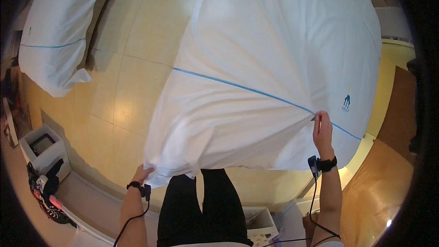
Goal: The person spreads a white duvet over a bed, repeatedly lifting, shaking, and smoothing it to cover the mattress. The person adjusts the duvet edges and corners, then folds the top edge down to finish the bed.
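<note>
A large white duvet (247,48) with a thin blue stripe is spread over a bed and hangs towards me. Its near left corner is pinched in my left hand (141,174), low beside my left leg. Farther right, my right hand (323,127) grips the fabric right at the blue stripe, pulling up creases that fan out to the left. A small dark green logo (347,102) with writing lies just above that hand. Both wrists wear black bands with cabled devices. The bed under the duvet is hidden.
At the upper left stands a second bed with white bedding (58,34). Pale tile floor (133,85) lies between. A white box (46,144) and dark clothing (48,192) sit at the lower left. Behind my legs is a white bin (262,218); a brown surface (377,178) is right.
</note>
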Available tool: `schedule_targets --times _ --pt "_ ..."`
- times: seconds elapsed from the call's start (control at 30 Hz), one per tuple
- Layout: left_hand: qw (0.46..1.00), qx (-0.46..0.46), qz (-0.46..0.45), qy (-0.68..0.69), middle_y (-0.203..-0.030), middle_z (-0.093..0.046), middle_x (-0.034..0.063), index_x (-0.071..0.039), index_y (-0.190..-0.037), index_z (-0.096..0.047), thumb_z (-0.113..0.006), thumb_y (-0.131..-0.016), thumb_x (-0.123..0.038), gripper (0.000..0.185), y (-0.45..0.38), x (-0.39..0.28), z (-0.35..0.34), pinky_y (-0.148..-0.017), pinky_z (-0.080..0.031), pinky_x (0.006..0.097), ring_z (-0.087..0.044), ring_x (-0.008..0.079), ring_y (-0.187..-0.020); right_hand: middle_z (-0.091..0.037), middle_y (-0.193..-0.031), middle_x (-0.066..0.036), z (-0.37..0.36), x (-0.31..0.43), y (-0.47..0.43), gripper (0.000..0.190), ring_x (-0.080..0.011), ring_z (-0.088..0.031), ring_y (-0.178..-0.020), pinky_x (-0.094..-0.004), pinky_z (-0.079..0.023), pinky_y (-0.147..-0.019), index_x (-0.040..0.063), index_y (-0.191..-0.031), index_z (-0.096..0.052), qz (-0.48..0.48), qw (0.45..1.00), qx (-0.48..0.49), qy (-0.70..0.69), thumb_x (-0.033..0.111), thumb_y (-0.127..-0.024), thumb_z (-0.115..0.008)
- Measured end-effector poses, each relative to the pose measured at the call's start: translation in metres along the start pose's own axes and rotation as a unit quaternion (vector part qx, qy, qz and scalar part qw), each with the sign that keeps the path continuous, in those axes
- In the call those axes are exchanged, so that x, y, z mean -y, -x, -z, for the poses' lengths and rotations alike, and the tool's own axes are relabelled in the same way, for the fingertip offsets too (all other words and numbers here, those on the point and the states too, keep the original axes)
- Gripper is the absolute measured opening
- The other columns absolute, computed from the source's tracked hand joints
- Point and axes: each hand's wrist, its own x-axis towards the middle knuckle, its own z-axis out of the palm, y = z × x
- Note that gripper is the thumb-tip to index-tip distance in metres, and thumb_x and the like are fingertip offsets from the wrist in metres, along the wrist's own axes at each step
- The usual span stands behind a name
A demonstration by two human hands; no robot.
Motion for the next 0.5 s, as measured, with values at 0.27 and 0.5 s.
schedule_targets --times 0.27,0.5 --pt "0.995 0.020 0.004 -0.099 -0.105 -0.061 0.0111 0.000 -0.113 -0.052 -0.072 -0.071 -0.013 0.048 -0.001 -0.017 -0.006 -0.077 -0.047 0.0342 -0.058 0.0209 -0.090 -0.058 -0.090 -0.020 -0.117 -0.089 0.022 0.018 -0.0391 -0.054 -0.083 -0.0452 -0.043 -0.070 0.002 -0.096 -0.046 -0.313 0.945 -0.048 0.087 0.018 -0.092 -0.041" --pt "0.850 -0.226 -0.308 -0.362 -0.127 -0.035 0.0265 -0.004 -0.129 -0.033 -0.061 -0.073 -0.004 0.063 0.057 -0.098 -0.065 -0.096 -0.035 0.0469 -0.039 0.0405 -0.115 -0.058 -0.097 -0.016 -0.090 -0.033 0.035 0.038 -0.0307 -0.055 -0.089 -0.0373 -0.043 -0.078 -0.002 -0.117 -0.042 -0.409 0.887 -0.139 -0.163 0.023 -0.090 -0.051"
